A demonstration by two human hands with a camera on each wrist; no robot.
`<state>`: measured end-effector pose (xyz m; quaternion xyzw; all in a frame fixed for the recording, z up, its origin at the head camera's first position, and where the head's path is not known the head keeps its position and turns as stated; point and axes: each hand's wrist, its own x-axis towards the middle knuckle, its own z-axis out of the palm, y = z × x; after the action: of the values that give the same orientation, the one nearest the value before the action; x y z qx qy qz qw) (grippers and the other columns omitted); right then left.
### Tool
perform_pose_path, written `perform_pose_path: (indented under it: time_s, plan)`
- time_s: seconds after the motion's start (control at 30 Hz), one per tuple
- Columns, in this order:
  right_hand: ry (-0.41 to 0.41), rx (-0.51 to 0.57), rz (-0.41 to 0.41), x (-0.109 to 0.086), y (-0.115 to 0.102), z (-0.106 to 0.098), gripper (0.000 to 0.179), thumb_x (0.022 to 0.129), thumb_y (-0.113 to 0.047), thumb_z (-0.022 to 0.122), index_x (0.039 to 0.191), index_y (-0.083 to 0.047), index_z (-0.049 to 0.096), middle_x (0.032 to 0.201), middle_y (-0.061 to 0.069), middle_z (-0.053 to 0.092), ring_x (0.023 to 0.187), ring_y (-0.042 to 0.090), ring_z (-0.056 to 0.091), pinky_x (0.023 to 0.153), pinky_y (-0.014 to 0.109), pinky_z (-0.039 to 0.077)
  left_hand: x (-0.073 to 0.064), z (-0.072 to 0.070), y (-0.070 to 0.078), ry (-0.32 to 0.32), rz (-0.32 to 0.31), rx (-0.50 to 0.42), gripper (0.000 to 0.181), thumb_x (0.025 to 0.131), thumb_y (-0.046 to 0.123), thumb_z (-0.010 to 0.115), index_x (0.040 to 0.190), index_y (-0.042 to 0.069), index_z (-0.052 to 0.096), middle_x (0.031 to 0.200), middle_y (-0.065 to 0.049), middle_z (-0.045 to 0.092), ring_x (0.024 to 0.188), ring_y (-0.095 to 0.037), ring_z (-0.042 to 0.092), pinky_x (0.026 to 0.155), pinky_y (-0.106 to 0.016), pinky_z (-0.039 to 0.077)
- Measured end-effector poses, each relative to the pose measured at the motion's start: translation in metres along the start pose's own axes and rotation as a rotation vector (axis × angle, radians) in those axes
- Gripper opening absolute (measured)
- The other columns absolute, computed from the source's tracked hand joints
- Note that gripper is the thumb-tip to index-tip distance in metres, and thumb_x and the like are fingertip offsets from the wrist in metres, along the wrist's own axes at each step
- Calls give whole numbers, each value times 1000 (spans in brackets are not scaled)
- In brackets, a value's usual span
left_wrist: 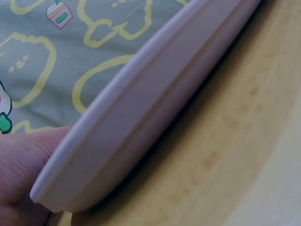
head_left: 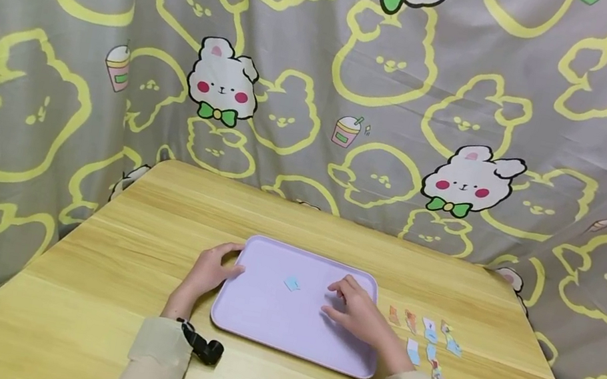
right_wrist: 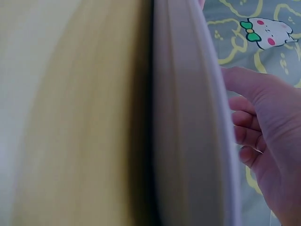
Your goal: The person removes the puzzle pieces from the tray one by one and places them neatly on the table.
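A lavender tray point(head_left: 278, 331) lies on the wooden table, with one small light-blue paper piece point(head_left: 292, 283) near its middle. My left hand point(head_left: 208, 271) holds the tray's left side near the far corner, its thumb over the rim. In the left wrist view, the tray's side wall point(left_wrist: 136, 108) covers much of that hand point(left_wrist: 21, 174). Over the right part of the tray is my right hand point(head_left: 358, 311), thumb and bent fingers apart with nothing between them. The right wrist view shows this hand point(right_wrist: 273, 132) beyond the tray's rim, fingers loosely curled.
Several small torn-looking paper pieces lie on the table right of the tray, among them an orange piece point(head_left: 411, 321) and a blue-and-white piece point(head_left: 413, 352). A patterned curtain point(head_left: 292, 113) hangs around the table point(head_left: 97, 288).
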<state>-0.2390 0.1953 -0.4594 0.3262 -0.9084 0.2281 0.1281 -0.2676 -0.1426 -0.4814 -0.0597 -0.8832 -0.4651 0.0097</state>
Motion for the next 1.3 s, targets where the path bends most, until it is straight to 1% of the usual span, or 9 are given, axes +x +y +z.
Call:
perform_pose_path:
  time_s: [0.13, 0.27, 0.63, 0.9, 1.0, 1.13, 1.2, 1.3]
  plan:
    - [-20, 0, -5, 8, -5, 5, 33, 81, -22, 79, 106, -5, 64, 90, 5, 56, 80, 13, 52, 70, 25, 48, -1, 0, -1, 1, -4, -1, 52, 91, 19, 69, 139, 7, 54, 148, -20, 49, 142, -40, 38, 119, -53, 32]
    - [-40, -1, -29, 16, -9, 11, 33, 82, -21, 78, 106, -4, 64, 91, 5, 56, 80, 12, 52, 70, 25, 49, -1, 0, -1, 2, -13, -1, 52, 91, 19, 69, 139, 7, 54, 148, -20, 49, 142, -40, 38, 120, -53, 32]
    - [-103, -24, -80, 35, -16, 21, 36, 85, -21, 75, 112, 0, 65, 95, 6, 57, 82, 10, 51, 74, 28, 52, -1, 0, 1, 7, -6, 0, 52, 90, 18, 71, 138, 7, 55, 147, -19, 50, 142, -40, 39, 119, -53, 33]
    - [-152, -41, -71, 47, -24, 27, 34, 91, -21, 69, 116, 1, 65, 101, 8, 58, 86, 13, 54, 79, 31, 54, 1, 2, 0, 7, 0, 3, 52, 90, 17, 71, 138, 7, 55, 146, -19, 51, 141, -40, 40, 119, -52, 34]
    - [-177, -31, -68, 50, -25, 29, 33, 92, -20, 67, 118, 1, 65, 100, 7, 57, 85, 11, 51, 76, 27, 52, 1, 1, 0, 11, 3, 3, 52, 89, 17, 71, 138, 6, 55, 146, -19, 51, 141, -39, 41, 119, -52, 34]
    - [-216, -14, -50, 52, -26, 31, 32, 94, -19, 65, 119, 1, 65, 97, 5, 55, 81, 9, 46, 70, 21, 46, 1, 1, 0, 15, 7, 2, 53, 89, 17, 72, 138, 6, 55, 146, -19, 51, 141, -39, 41, 119, -52, 34]
    - [-221, -18, -48, 53, -26, 31, 30, 94, -19, 65, 117, 0, 66, 97, 4, 56, 81, 8, 48, 71, 22, 47, 1, 1, 0, 17, 9, 0, 53, 88, 17, 72, 137, 6, 55, 146, -19, 51, 141, -39, 41, 119, -51, 33]
    - [-216, -34, -57, 53, -27, 31, 26, 93, -19, 66, 112, -1, 68, 98, 5, 59, 84, 10, 53, 75, 26, 52, 0, 0, 0, 23, 15, 4, 53, 88, 17, 72, 137, 6, 56, 145, -19, 52, 140, -39, 42, 119, -51, 34]
